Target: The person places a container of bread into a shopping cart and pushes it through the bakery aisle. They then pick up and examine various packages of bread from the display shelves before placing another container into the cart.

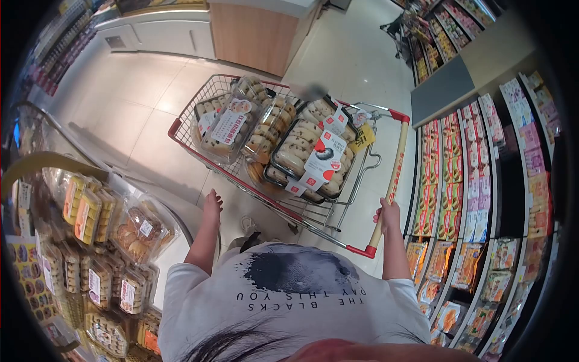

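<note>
My right hand (389,215) is wrapped round the yellowish handle (398,160) of a shopping cart, near the handle's lower red end. Away from the cart, my left hand (213,203) hangs beside its near side, fingers slightly apart and holding nothing. In the red-edged wire shopping cart (265,194) lie several clear plastic boxes of round pastries. The nearest box of pale pastries (300,145) has a black base and a white-and-red label. Farther left, another pastry box (229,125) carries a white label and leans among the others.
To the left, a display stand (120,235) holds stacked boxes of baked goods. Shelves of packaged snacks (449,181) line the right side. A white and wood-panelled counter (253,36) stands ahead, beyond the pale tiled floor (129,90).
</note>
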### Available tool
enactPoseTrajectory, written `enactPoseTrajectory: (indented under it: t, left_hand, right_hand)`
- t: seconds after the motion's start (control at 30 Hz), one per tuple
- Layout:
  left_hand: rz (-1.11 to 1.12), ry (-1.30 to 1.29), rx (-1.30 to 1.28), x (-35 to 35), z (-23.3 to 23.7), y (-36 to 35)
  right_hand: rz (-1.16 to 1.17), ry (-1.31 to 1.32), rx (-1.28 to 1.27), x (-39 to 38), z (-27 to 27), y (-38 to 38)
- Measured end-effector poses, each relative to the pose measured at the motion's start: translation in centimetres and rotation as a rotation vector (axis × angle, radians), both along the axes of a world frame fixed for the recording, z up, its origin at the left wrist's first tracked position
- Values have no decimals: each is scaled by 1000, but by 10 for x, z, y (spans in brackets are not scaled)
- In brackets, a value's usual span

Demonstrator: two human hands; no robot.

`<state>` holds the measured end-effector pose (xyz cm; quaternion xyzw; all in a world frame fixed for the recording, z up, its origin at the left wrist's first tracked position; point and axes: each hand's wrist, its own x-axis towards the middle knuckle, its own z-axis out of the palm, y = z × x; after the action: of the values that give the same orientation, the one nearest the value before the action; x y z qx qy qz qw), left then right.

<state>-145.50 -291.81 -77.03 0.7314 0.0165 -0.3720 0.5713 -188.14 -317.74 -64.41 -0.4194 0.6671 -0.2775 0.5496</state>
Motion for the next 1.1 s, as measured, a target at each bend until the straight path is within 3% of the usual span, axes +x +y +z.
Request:
enactPoseTrajectory:
  t: [0.27, 0.43, 0.53, 0.73, 0.87, 1.0, 1.1]
  left_hand:
    - [58, -29, -11, -50, 1, 2]
    - [170, -108, -33, -85, -28, 13]
    - [118, -89, -30, -119, -22, 23]
    - [249, -123, -14, -189, -12, 41]
    - [400, -152, 15, -259, -30, 21]
    - [510, -143, 22, -327, -42, 9]
    - [730, -162, -43, -384, -21, -23]
  right_hand:
    - [31, -136, -2, -11, -19, -23]
    - [63, -253, 23, -15, -37, -44]
    - [57, -271, 46, -16, -36, -49]
    - [162, -383, 158, -21, -36, -47]
    - [420, -464, 151, -28, -32, -88]
    - [863, -222, -7, -48, -21, -121]
    - [1172, 161, -372, -53, -18, -168]
